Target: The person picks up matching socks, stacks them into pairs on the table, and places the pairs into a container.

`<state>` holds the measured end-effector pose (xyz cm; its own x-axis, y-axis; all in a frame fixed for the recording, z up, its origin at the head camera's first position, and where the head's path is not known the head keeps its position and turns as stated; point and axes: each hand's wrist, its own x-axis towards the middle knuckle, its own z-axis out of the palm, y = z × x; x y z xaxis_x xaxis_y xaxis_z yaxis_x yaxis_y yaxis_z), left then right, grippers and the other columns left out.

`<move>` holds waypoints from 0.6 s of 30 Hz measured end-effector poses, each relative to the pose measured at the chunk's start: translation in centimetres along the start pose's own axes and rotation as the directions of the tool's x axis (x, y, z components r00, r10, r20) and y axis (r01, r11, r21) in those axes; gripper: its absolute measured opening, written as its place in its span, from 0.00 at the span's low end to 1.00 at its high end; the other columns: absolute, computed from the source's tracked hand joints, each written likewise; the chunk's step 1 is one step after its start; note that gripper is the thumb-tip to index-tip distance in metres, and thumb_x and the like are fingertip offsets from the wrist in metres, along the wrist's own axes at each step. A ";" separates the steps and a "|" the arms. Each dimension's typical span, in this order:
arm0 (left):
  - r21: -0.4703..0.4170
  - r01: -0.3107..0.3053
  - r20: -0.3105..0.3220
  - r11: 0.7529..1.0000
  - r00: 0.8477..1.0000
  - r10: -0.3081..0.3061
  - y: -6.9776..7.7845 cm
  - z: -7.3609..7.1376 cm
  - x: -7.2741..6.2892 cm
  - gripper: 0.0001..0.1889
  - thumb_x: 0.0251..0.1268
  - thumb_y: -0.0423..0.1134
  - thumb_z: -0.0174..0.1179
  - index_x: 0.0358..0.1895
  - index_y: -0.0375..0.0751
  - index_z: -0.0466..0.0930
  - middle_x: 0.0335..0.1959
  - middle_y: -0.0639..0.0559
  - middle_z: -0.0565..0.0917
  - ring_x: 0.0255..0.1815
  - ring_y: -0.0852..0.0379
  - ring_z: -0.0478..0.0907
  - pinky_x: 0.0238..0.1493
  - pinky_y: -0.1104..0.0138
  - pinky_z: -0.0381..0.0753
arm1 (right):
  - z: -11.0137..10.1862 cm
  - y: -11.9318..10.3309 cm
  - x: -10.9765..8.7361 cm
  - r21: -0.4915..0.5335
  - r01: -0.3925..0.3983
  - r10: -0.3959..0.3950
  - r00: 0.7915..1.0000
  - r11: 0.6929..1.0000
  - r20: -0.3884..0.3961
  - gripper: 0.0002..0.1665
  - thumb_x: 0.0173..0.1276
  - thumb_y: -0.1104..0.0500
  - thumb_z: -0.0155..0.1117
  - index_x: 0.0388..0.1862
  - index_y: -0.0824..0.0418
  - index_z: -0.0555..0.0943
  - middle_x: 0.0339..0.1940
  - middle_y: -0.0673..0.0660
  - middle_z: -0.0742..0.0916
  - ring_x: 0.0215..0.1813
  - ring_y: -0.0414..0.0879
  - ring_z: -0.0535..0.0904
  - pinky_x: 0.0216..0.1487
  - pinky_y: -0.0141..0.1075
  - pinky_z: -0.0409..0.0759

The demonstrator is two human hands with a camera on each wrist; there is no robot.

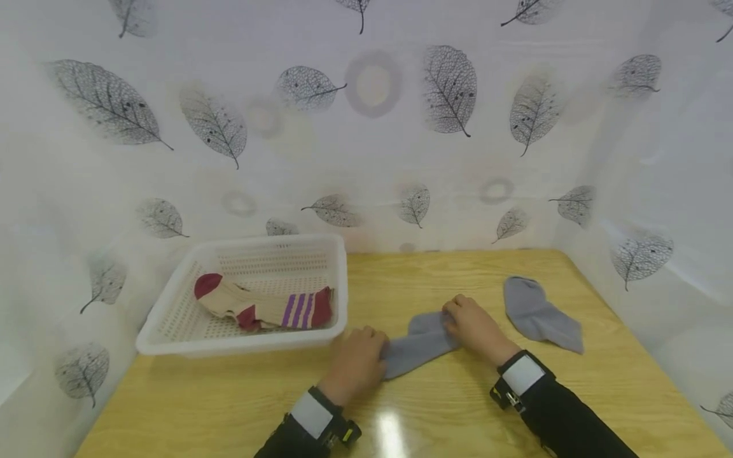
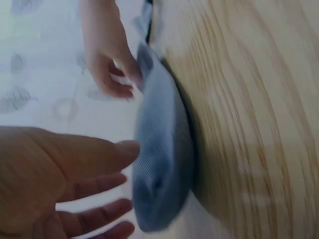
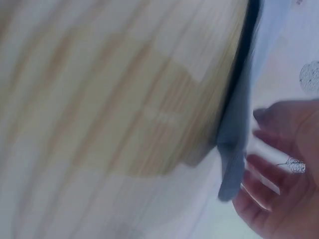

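A grey sock (image 1: 424,343) lies across the middle of the wooden table between my two hands. At its near left end is my left hand (image 1: 356,364); in the left wrist view the thumb reaches the edge of the sock (image 2: 162,149), with the other fingers spread below. My right hand (image 1: 478,327) is at the far right end. Seen from the right wrist, its loosely bent fingers (image 3: 259,186) meet the sock's edge, while the thumb stands apart. A second grey sock (image 1: 538,315) lies flat beyond my right hand.
A white plastic basket (image 1: 240,346) stands at the left back of the table (image 1: 458,413). Inside lie beige socks (image 1: 263,305) with dark red toe and heel and purple stripes. A leaf-patterned white curtain (image 1: 372,146) encloses the back and sides.
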<state>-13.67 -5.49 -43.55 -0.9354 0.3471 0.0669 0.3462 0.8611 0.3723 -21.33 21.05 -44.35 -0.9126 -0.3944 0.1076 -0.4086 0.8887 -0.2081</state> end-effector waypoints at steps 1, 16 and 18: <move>0.008 -0.027 0.020 1.000 0.999 0.027 0.3 0.0 -0.1 0.11 0.56 0.37 0.70 0.43 0.42 0.87 0.38 0.49 0.84 0.38 0.54 0.78 0.40 0.62 0.79 | 0.0 -0.2 0.0 0.003 0.035 -0.035 0.999 0.999 0.014 0.14 0.67 0.64 0.71 0.49 0.68 0.84 0.42 0.61 0.84 0.45 0.55 0.82 0.46 0.48 0.84; -0.128 -0.004 0.052 0.992 0.999 0.010 -1.5 -0.3 -0.4 0.06 0.65 0.40 0.67 0.39 0.41 0.88 0.32 0.52 0.82 0.33 0.58 0.74 0.38 0.65 0.76 | -1.5 -0.1 0.0 0.023 -0.096 0.089 0.976 0.995 0.198 0.09 0.66 0.60 0.71 0.35 0.66 0.84 0.30 0.57 0.86 0.32 0.48 0.80 0.35 0.43 0.80; -0.111 -0.018 0.003 0.994 1.000 0.019 -1.7 -0.3 -0.2 0.07 0.69 0.40 0.65 0.38 0.41 0.87 0.33 0.51 0.82 0.34 0.57 0.76 0.38 0.64 0.78 | -1.6 0.2 0.0 0.035 -0.125 0.117 0.975 0.991 0.187 0.11 0.66 0.60 0.70 0.41 0.68 0.85 0.36 0.60 0.87 0.37 0.51 0.83 0.39 0.46 0.84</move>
<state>-14.16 -7.14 -43.98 -0.9285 0.3644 0.0710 0.3532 0.8080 0.4716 -21.40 21.58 -42.83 -0.9404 -0.3246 -0.1014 -0.2911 0.9225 -0.2536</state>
